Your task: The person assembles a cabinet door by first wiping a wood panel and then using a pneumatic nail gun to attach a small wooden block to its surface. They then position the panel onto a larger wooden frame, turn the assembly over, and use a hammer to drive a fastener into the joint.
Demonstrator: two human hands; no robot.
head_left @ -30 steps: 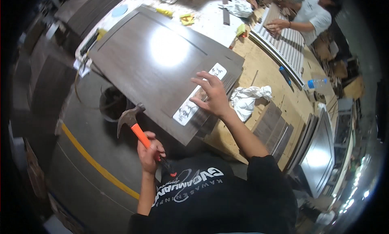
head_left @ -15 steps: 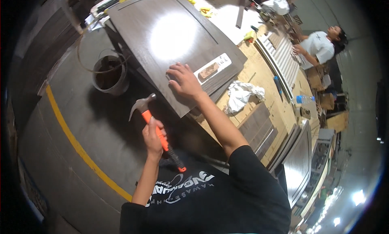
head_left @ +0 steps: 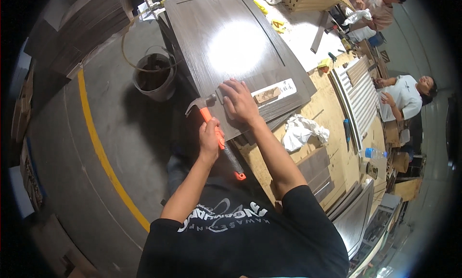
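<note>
Head view: left hand (head_left: 211, 136) wrapped tight around orange-handled claw hammer (head_left: 214, 131), head at near edge of dark wood door panel (head_left: 226, 42) on bench (head_left: 332, 119). Right hand (head_left: 239, 102) spread flat on panel, fingers open, gripping nothing, at two o'clock from hammer head. Mid-tapping by the look; panel edge not yet visibly seated.

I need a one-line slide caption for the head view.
Left hand holds hammer beside dark door panel; right hand presses on it.

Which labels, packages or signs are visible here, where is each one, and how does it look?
White label: long white rectangular sticker with a brown picture, on the dark door panel, just right of the right hand.
Plastic bottle: clear, blue cap and band, lying at the right on the workbench.
Yellow floor line: painted stripe on the grey floor, left of the left hand holding the hammer.
</note>
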